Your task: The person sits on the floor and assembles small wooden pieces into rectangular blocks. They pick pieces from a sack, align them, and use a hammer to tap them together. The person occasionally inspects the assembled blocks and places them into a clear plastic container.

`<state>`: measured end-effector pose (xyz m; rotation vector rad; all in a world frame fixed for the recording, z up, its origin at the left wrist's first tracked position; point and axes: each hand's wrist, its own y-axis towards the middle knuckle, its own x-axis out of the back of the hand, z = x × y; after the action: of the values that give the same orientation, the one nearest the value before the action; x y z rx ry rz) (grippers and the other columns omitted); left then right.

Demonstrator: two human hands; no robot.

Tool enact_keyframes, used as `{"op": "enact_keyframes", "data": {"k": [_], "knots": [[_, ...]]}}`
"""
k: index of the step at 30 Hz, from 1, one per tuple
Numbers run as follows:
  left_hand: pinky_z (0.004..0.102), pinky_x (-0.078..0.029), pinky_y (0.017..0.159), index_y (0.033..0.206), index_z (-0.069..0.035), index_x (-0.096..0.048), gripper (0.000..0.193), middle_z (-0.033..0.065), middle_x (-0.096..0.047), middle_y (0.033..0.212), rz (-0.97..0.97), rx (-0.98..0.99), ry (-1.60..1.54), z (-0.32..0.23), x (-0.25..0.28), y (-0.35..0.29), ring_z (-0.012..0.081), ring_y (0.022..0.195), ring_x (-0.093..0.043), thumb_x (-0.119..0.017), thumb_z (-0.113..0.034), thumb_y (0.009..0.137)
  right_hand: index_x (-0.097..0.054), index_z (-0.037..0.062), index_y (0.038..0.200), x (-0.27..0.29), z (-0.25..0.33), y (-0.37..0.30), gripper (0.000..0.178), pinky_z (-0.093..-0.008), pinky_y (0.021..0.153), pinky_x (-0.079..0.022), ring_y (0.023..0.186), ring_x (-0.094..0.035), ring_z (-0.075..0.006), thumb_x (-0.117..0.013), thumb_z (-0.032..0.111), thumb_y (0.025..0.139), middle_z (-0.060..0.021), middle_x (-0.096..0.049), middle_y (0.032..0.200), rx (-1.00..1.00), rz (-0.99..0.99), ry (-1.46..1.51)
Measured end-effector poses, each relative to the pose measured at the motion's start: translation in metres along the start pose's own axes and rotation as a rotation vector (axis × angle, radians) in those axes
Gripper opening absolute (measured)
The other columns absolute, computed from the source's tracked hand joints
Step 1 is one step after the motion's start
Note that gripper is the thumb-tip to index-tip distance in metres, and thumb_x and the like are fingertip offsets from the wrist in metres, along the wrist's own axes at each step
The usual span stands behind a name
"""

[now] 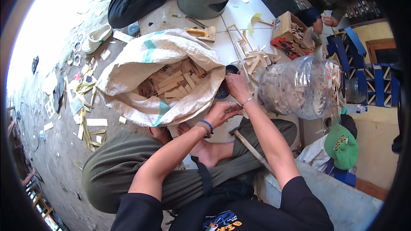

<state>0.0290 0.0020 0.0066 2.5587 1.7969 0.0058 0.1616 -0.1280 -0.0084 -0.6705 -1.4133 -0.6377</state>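
– Why has the dark bowl been set between the sack and the wooden frames?
– Probably for easy reach; the right hand is placed over it, its grip hidden, so it cannot be told.
– And the left hand?
– It is held nearby, fingers curled; whether anything is pinched cannot be told. The sack's mouth is spread, likely so the wood strips inside can be reached.

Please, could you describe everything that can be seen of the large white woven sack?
The large white woven sack looks like plastic weave, creased and soiled, with turquoise stripes. It rests on the floor ahead of the person's folded legs, its wide mouth open and its edge in loose folds. Small, flat, light-brown wooden pieces lie inside in a loose heap. Its right edge is beside a dark round container; whether they touch is unclear.
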Motion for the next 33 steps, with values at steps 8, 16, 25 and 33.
{"op": "enact_keyframes", "data": {"k": [8,16,25,33], "knots": [[0.0344,-0.058,0.081,0.116,-0.004,-0.073,0.024,0.0115,-0.078,0.105,0.004,-0.041,-0.024,0.007,-0.002,0.002,0.0153,0.091,-0.071,-0.076,-0.019,0.097,-0.075,0.0123,0.095,-0.004,0.004,-0.005,0.015,-0.0445,0.085,-0.042,0.09,-0.069,-0.0291,-0.06,0.012,0.092,-0.011,-0.073,0.088,-0.052,-0.036,0.097],[0.036,-0.059,0.08,0.115,-0.006,-0.075,0.026,0.0121,-0.078,0.103,-0.009,-0.059,0.049,0.009,0.0,0.001,0.0195,0.091,-0.074,-0.077,-0.024,0.097,-0.074,0.0017,0.116,0.018,-0.009,-0.002,0.029,-0.0352,0.082,-0.057,0.094,-0.073,-0.021,-0.073,0.009,0.088,-0.0124,-0.077,0.103,-0.39,-0.008,0.926],[0.0376,-0.06,0.081,0.117,-0.007,-0.076,0.028,0.0136,-0.078,0.105,0.0,-0.008,0.101,0.004,0.002,0.0,0.0212,0.091,-0.075,-0.077,-0.026,0.097,-0.07,0.0014,0.122,0.061,0.009,-0.07,0.025,-0.0223,0.072,-0.045,0.079,-0.052,-0.0062,-0.06,0.018,0.107,0.0039,-0.063,0.091,-0.641,-0.094,1.412],[0.0361,-0.06,0.085,0.118,-0.004,-0.076,0.026,0.0118,-0.078,0.11,0.009,-0.005,0.057,0.004,0.003,0.0,0.019,0.096,-0.074,-0.076,-0.02,0.097,-0.067,0.0015,0.115,0.068,0.054,-0.152,0.022,-0.0215,0.065,-0.042,0.071,-0.048,-0.0038,-0.055,0.018,0.111,0.004,-0.064,0.089,-0.8,-0.303,1.032]]}}
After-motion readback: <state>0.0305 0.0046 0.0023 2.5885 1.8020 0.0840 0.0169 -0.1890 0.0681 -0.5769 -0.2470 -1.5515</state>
